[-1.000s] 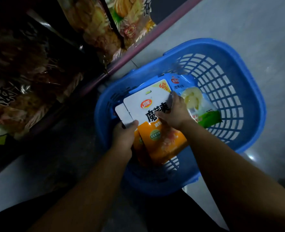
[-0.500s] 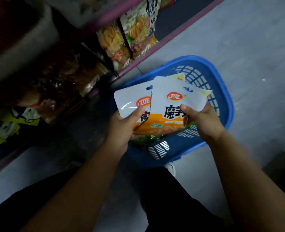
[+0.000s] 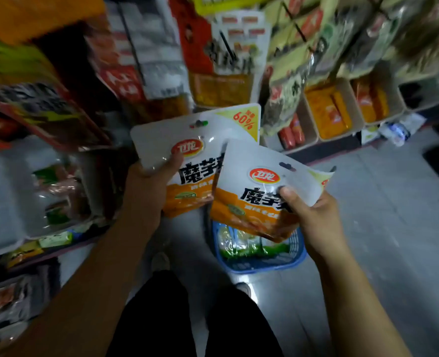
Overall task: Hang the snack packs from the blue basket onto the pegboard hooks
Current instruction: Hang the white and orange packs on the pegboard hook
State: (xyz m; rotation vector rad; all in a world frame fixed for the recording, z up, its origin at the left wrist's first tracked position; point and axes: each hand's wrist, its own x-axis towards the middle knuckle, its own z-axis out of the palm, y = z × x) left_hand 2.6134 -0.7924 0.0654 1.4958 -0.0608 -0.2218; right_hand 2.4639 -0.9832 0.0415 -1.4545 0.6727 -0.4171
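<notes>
Left hand (image 3: 146,186) grip holding one snack pack (image 3: 187,161), right hand (image 3: 313,215) grip holding another pack (image 3: 254,199), overlapping between them

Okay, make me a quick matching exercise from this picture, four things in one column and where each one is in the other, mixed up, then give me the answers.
Things:
1. left hand
2. right hand
3. blue basket
4. green-and-white snack packs

Places or states:
A. standing on the grey floor, below the held packs
B. lying inside the basket
C. gripping the white-and-orange pack with the 60% corner, the one farther back
D. gripping the nearer white-and-orange pack, which overlaps the other one

Pairs: 1-C, 2-D, 3-A, 4-B
</notes>
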